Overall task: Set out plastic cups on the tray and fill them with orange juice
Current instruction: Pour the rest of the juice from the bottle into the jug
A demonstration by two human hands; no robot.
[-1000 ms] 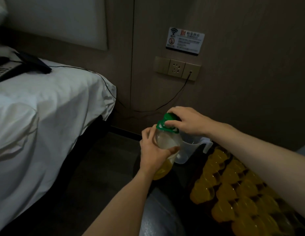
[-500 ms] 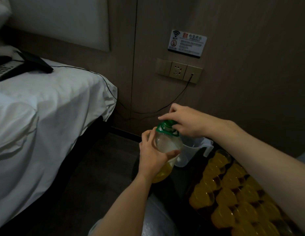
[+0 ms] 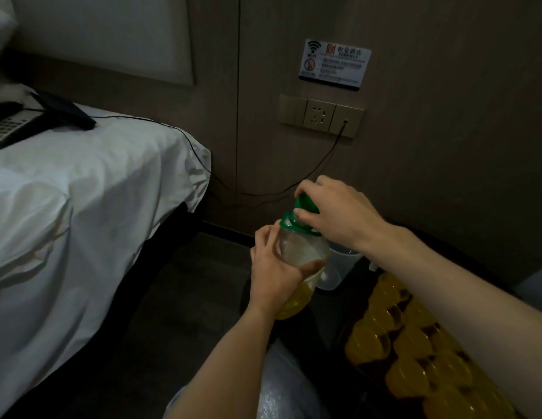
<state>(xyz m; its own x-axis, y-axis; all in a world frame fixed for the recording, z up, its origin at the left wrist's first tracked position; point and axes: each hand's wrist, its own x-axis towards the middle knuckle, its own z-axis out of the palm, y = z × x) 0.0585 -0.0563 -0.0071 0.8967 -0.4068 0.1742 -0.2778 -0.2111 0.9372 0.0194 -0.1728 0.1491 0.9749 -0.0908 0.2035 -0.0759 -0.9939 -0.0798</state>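
My left hand (image 3: 272,273) grips the body of a clear plastic juice bottle (image 3: 306,252), tilted, with a little orange juice low inside. My right hand (image 3: 333,213) holds the bottle's green cap (image 3: 304,204) at the neck, where a green collar shows below the cap. At the lower right, several plastic cups filled with orange juice (image 3: 412,343) stand packed together on a dark tray (image 3: 351,319); my right forearm covers part of them. Behind the bottle stands an empty clear measuring jug (image 3: 336,267).
A bed with a white sheet (image 3: 82,207) fills the left; a telephone (image 3: 12,125) lies on it. A black cable (image 3: 309,173) runs from the wall socket (image 3: 321,116) to the bed. Dark floor lies between bed and tray.
My right hand has turned on the green cap, and the cap now sits tilted and a little raised off the collar. The bottle stayed in my left hand.
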